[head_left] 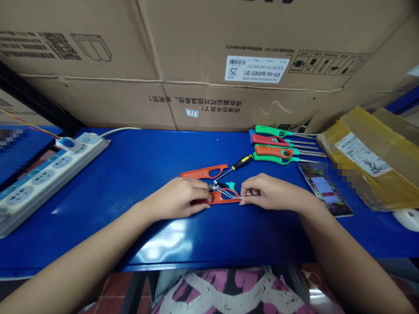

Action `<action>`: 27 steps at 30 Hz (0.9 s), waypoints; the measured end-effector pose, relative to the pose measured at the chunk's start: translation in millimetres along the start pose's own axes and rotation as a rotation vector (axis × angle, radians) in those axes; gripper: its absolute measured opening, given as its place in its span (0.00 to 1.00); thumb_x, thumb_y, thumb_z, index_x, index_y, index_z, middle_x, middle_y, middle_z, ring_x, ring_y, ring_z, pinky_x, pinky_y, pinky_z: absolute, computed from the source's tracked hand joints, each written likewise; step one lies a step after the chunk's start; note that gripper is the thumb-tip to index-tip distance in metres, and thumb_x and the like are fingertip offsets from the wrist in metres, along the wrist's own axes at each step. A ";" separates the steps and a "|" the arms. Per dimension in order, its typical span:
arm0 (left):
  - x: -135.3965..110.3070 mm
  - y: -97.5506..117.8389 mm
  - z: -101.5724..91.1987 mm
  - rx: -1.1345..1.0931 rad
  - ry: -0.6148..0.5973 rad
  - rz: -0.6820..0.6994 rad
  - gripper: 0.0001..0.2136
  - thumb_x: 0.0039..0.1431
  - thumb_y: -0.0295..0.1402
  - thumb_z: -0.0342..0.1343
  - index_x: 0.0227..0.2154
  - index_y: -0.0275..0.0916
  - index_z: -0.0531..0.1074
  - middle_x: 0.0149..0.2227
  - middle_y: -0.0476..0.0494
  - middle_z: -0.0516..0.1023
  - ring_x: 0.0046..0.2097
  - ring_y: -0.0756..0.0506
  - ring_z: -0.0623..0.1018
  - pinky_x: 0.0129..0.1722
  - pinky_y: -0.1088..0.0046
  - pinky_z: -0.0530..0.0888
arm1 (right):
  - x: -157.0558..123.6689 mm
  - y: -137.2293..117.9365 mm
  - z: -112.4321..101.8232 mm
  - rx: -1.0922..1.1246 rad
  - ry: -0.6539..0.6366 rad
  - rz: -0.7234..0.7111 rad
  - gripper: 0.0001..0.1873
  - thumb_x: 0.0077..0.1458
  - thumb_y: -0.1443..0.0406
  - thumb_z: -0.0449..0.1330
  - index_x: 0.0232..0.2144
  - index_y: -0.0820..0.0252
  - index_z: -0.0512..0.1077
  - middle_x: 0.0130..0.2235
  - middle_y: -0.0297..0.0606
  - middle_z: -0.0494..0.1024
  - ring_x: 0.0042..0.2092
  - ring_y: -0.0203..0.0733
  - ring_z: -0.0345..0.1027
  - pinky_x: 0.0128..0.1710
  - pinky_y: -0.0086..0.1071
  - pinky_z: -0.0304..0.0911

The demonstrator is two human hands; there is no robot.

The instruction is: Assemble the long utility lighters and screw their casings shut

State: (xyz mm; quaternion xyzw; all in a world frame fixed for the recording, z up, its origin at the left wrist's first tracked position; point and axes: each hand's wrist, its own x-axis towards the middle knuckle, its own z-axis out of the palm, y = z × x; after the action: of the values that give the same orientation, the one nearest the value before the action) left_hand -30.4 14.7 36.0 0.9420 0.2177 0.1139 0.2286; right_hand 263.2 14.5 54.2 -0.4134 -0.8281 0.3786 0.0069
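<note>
My left hand [183, 196] is closed on one orange half-shell of a lighter casing [225, 200] lying on the table. Inside that half-shell are a small metal part [212, 188] and thin pale wires [225, 192]. At its right end my right hand [268, 192] is closed in a pinch on a thin silvery part [241, 198], whose kind is partly hidden by the fingers. The other orange half-shell [204, 172] lies just behind my left hand. A small teal trigger piece [231, 186] and a yellow-and-black screwdriver [242, 162] lie between and beyond my hands.
Several whole long-necked lighters [273, 148] lie stacked at the back right. Near them are a phone [325, 189], a taped brown package [369, 161] and a white mouse [407, 219]. A power strip [49, 179] runs along the left. Large cardboard boxes [196, 52] wall off the blue table's [140, 157] back edge.
</note>
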 end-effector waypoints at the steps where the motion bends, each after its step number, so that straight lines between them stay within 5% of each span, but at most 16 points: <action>1: 0.4 0.3 0.0 0.002 0.007 0.006 0.08 0.69 0.32 0.53 0.42 0.41 0.78 0.39 0.45 0.80 0.42 0.46 0.80 0.43 0.72 0.75 | -0.4 -1.2 0.5 -0.031 0.020 -0.010 0.10 0.59 0.61 0.64 0.29 0.60 0.77 0.27 0.33 0.77 0.27 0.34 0.64 0.27 0.29 0.53; 15: 0.2 3.4 3.0 -0.091 0.000 0.001 0.08 0.67 0.33 0.56 0.41 0.40 0.80 0.39 0.43 0.81 0.42 0.45 0.80 0.43 0.70 0.77 | -1.5 1.7 0.1 -0.177 0.105 -0.145 0.13 0.65 0.60 0.57 0.33 0.57 0.79 0.32 0.38 0.80 0.34 0.41 0.72 0.33 0.32 0.59; 21: 2.1 3.4 5.5 -0.210 0.234 -0.051 0.09 0.67 0.33 0.57 0.46 0.39 0.79 0.43 0.42 0.83 0.43 0.46 0.81 0.45 0.69 0.78 | 3.2 4.5 4.5 -0.390 0.243 -0.069 0.09 0.63 0.59 0.61 0.33 0.56 0.76 0.35 0.36 0.79 0.36 0.41 0.71 0.33 0.32 0.57; 24: 1.9 -1.2 1.4 -0.060 0.368 -0.147 0.09 0.68 0.34 0.56 0.44 0.39 0.79 0.42 0.42 0.82 0.43 0.45 0.80 0.44 0.68 0.77 | 5.4 8.7 6.1 -0.446 0.360 -0.056 0.06 0.63 0.60 0.62 0.36 0.56 0.75 0.38 0.39 0.79 0.42 0.45 0.72 0.37 0.33 0.59; 27: 0.6 -6.8 -4.0 0.133 0.376 -0.237 0.10 0.68 0.36 0.56 0.45 0.40 0.79 0.42 0.42 0.81 0.43 0.44 0.78 0.44 0.66 0.76 | 6.1 11.3 5.7 -0.452 0.399 -0.048 0.08 0.63 0.59 0.62 0.36 0.56 0.74 0.37 0.38 0.79 0.42 0.45 0.72 0.37 0.34 0.59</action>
State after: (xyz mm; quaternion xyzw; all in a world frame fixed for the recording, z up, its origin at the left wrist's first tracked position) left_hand -33.5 21.9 36.3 0.8851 0.3726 0.2452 0.1330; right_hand 265.0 19.3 41.1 -0.4510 -0.8832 0.0957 0.0861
